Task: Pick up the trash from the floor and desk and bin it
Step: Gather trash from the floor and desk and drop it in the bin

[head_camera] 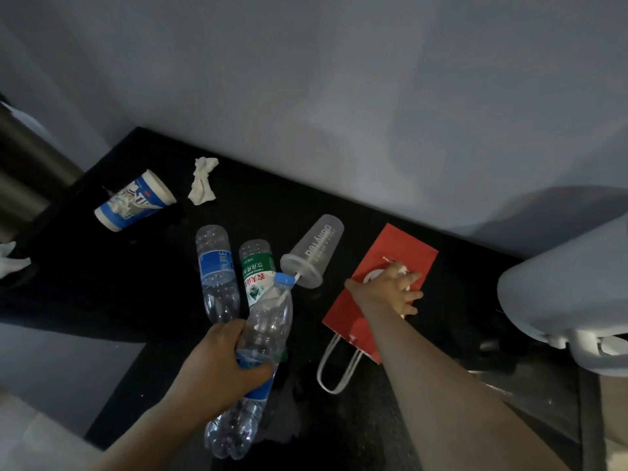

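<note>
My left hand [221,362] grips an empty clear plastic bottle [268,321] with a blue cap, held tilted above the black desk [112,300]. Under it lie a blue-labelled bottle [217,266] and a green-labelled bottle [256,263]. A clear plastic cup [314,249] with a lid and straw lies on its side beside them. My right hand [387,292] reaches onto a flat red paper bag [404,253] with white handles, fingers curled on something small and white. A blue-and-white paper cup [136,200] and a crumpled white tissue [203,181] lie farther left.
A metal cylinder [23,171], possibly a bin, stands at the far left beside the desk. Another white tissue [10,263] sits at the desk's left edge. A pale grey chair [571,283] stands at the right. The wall runs behind the desk.
</note>
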`<state>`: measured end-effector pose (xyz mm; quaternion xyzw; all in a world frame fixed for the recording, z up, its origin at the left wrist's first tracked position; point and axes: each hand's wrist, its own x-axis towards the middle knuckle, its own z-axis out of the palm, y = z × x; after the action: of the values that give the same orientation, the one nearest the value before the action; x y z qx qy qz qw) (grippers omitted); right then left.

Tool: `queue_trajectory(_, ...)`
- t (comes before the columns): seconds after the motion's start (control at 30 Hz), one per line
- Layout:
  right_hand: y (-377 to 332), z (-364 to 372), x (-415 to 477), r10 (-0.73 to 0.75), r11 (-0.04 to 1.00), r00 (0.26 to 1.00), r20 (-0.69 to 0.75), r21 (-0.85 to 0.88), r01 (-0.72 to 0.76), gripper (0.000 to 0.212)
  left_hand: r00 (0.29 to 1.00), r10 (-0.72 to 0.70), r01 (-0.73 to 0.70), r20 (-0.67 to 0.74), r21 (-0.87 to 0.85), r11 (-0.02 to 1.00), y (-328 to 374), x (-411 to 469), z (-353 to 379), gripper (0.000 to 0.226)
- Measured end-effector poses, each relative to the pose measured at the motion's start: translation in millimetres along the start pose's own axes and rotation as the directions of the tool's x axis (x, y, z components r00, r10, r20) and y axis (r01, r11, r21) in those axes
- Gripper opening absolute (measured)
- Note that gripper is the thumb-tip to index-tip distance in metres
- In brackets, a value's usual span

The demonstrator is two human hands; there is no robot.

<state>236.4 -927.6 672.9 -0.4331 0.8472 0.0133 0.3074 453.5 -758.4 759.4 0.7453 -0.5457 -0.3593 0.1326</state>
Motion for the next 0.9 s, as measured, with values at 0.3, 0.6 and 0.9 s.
queue_trajectory(0.3, 32.7, -4.7, -13.9, 0.015, 0.998, 0.997, 0.077, -0.065, -0.01, 0.132, 0.997, 0.07, -0.07, 0.014, -0.026, 0.997, 8.0, 2.0, -19.7, 0.031)
queue_trajectory(0.6, 53.0, 6.6, -28.7, -0.045, 0.984, 0.996, 0.079, -0.167, 0.058, 0.134, 0.991, 0.13, -0.13, 0.005, -0.013, 0.991, 8.9, 0.6, -33.9, 0.035)
queue_trajectory(0.9, 75.8, -19.5, -45.3, -0.138, 0.989, 0.989, 0.06, 0.054, 0.134, 0.122, 0.981, 0.194, -0.194, 0.015, 0.007, 0.981, 16.6, -7.0, -35.2, 0.036)
